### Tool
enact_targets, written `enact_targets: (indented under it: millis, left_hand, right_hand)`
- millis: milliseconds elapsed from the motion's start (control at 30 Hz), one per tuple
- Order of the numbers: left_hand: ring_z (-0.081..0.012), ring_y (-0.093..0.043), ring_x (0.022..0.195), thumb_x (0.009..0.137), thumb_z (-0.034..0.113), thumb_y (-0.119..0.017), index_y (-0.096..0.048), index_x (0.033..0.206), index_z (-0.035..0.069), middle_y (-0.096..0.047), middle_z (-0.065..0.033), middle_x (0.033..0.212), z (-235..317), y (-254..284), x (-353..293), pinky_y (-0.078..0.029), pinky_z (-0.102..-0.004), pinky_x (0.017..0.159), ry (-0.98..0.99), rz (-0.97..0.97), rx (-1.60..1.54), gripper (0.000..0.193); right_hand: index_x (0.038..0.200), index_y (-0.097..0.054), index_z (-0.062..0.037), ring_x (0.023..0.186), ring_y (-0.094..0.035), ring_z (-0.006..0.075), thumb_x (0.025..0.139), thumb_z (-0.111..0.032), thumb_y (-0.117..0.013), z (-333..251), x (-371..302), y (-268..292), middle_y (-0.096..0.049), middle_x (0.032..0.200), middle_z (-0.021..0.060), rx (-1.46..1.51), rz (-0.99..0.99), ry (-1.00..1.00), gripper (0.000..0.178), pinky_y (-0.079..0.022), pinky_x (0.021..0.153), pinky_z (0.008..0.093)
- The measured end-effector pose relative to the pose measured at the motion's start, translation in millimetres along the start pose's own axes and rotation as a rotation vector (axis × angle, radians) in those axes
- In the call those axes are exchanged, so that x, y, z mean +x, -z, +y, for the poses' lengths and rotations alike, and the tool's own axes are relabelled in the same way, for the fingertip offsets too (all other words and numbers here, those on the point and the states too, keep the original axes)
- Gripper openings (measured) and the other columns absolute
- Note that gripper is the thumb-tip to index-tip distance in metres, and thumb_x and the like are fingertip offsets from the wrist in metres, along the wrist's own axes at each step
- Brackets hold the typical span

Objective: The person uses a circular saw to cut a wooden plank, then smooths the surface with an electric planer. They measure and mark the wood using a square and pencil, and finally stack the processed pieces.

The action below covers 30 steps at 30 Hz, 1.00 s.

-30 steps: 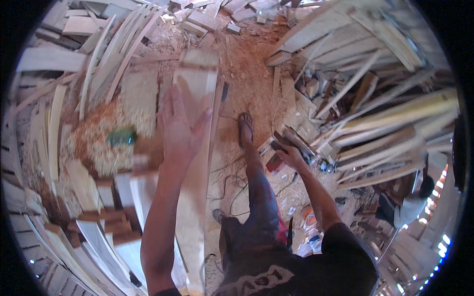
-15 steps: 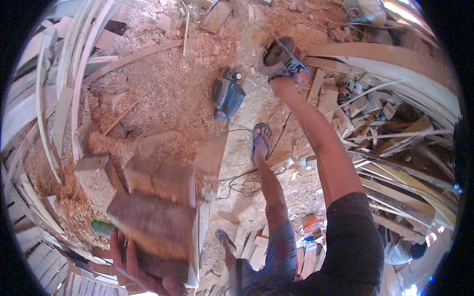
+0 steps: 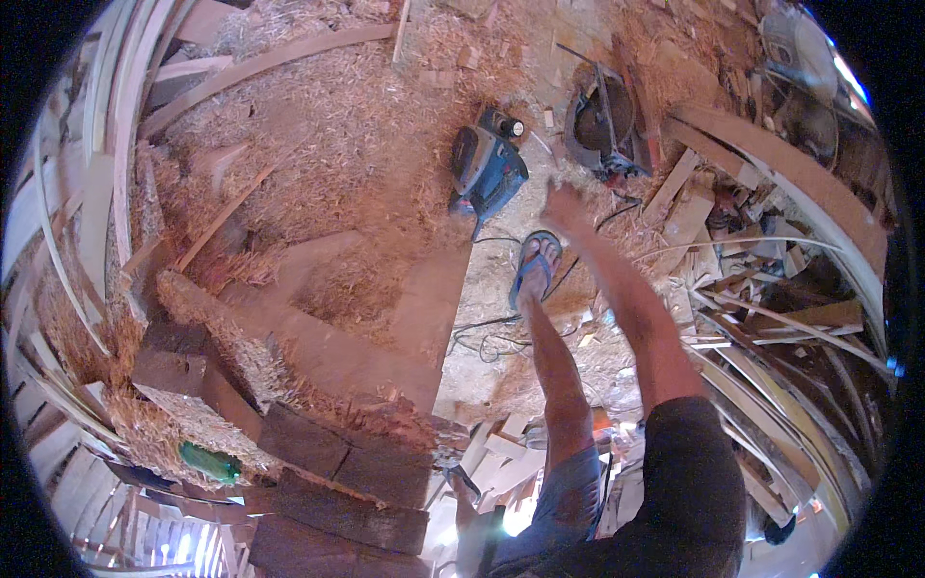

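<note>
My right hand (image 3: pixel 568 208) is off the floor below the circular saw (image 3: pixel 605 120), apart from it and holding nothing I can see. Its fingers look loosely spread, though slightly blurred. The saw rests on the sawdust-strewn ground with its round guard and base plate showing. Left of my hand lies a blue and black electric planer (image 3: pixel 489 169) with a round knob. My left hand is out of view. Several thick, dark brown wooden blocks (image 3: pixel 339 503) sit at the lower left, beside a broad plank (image 3: pixel 409 318) dusted with shavings.
My sandalled foot (image 3: pixel 536 268) stands beside a black cord (image 3: pixel 491 339) on the floor. Curved boards (image 3: pixel 790 183) and scrap wood (image 3: pixel 694 207) crowd the right side. Long bent strips (image 3: pixel 125 125) lean at the left. A green plastic bottle (image 3: pixel 210 462) lies among shavings near the blocks.
My right hand has let go of the circular saw, which now lies on the floor. My left hand, earlier at the wooden block, has left the view. The whole view has shifted.
</note>
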State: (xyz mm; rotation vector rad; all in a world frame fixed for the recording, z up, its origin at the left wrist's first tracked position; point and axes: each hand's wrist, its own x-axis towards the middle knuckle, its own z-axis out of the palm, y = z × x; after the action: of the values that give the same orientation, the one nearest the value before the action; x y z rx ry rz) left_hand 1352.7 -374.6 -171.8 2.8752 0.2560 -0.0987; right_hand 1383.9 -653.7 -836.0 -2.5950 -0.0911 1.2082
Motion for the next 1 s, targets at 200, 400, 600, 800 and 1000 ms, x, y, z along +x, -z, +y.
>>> enact_targets:
  millis: [200,400,600,800,1000]
  left_hand:
    - [-0.0472,-0.050,0.133,0.097,0.073,-0.045,-0.050,0.143,-0.006,-0.049,-0.0344,0.142,-9,7,-15,-0.044,-0.0593,0.109,-0.007,0.051,-0.037,0.092]
    - [-0.0467,-0.052,0.130,0.096,0.075,-0.048,-0.050,0.143,-0.007,-0.051,-0.0345,0.140,-2,13,-39,-0.047,-0.0585,0.107,-0.044,0.167,-0.069,0.095]
    - [-0.0411,-0.058,0.120,0.091,0.064,-0.067,-0.049,0.149,-0.004,-0.054,-0.0265,0.145,-2,45,-24,-0.049,-0.0505,0.097,-0.048,-0.037,-0.116,0.090]
    - [-0.0390,-0.061,0.118,0.090,0.057,-0.070,-0.054,0.146,0.002,-0.056,-0.0231,0.144,11,54,-46,-0.050,-0.0508,0.096,-0.015,0.160,-0.183,0.080]
    - [-0.0375,-0.063,0.117,0.090,0.052,-0.072,-0.059,0.143,0.009,-0.059,-0.0200,0.143,43,39,-153,-0.052,-0.0510,0.095,-0.107,0.399,-0.476,0.070]
  right_hand:
    - [0.113,-0.066,-0.0091,0.072,-0.065,0.0169,0.081,-0.016,-0.082,-114,7,12,-0.071,0.087,0.0026,1.729,0.025,-0.154,0.036,-0.050,0.066,0.0335]
    - [0.102,-0.068,-0.0100,0.074,-0.064,0.0154,0.079,-0.016,-0.083,-140,-25,22,-0.069,0.086,-0.0002,1.519,0.184,-0.290,0.028,-0.050,0.066,0.0320]
    - [0.103,-0.073,-0.0124,0.074,-0.064,0.0159,0.079,-0.014,-0.084,-56,-159,47,-0.071,0.087,-0.0016,1.190,0.366,-0.144,0.027,-0.052,0.065,0.0326]
    - [0.104,-0.073,-0.0120,0.074,-0.064,0.0157,0.079,-0.013,-0.084,-30,-306,86,-0.071,0.088,-0.0012,0.990,0.255,-0.127,0.027,-0.052,0.065,0.0325]
    - [0.104,-0.073,-0.0116,0.073,-0.064,0.0155,0.079,-0.013,-0.084,5,-472,131,-0.071,0.088,-0.0008,0.844,0.034,-0.098,0.027,-0.052,0.064,0.0324]
